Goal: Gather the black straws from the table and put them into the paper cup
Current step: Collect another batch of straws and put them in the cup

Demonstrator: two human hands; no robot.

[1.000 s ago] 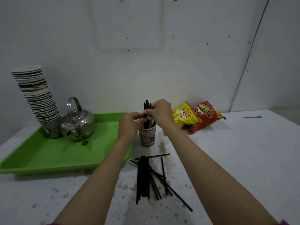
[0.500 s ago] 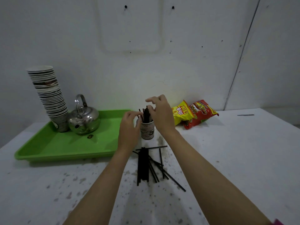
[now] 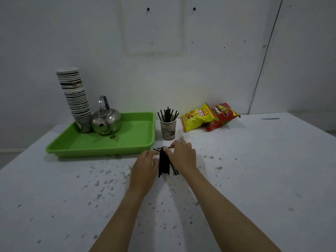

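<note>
Paper cup [image 3: 168, 129] stands upright on the white table [image 3: 254, 170], just beside the right rim of the green tray [image 3: 138, 148]. It holds a cluster of black straws [image 3: 168, 114] standing on end and fanning slightly above the rim. Printed pattern on the cup wall, too small to read.

On the table in front of the cup lies a loose bundle of black straws [image 3: 163, 165], mostly side by side, with a few askew on the right and one lying crosswise at the far end.

Left hand [image 3: 145, 162] is at the left edge of the bundle, fingers curled together with the tips touching the straws. Right hand [image 3: 181, 155] is at the bundle's right edge, thumb and forefinger pinching at the far end near the crosswise straw. Whether any straw is lifted off the table, cannot tell.

The tray holds a tall stack of paper cups [image 3: 75, 99] in its far left corner, leaning a little, and a metal kettle [image 3: 106, 120] touching the stack's base. A small dark object [image 3: 113, 136] lies on the tray floor near the kettle.

Two snack bags, yellow [image 3: 197, 118] and red [image 3: 221, 115], lie overlapping by the wall, right of the cup.
</note>
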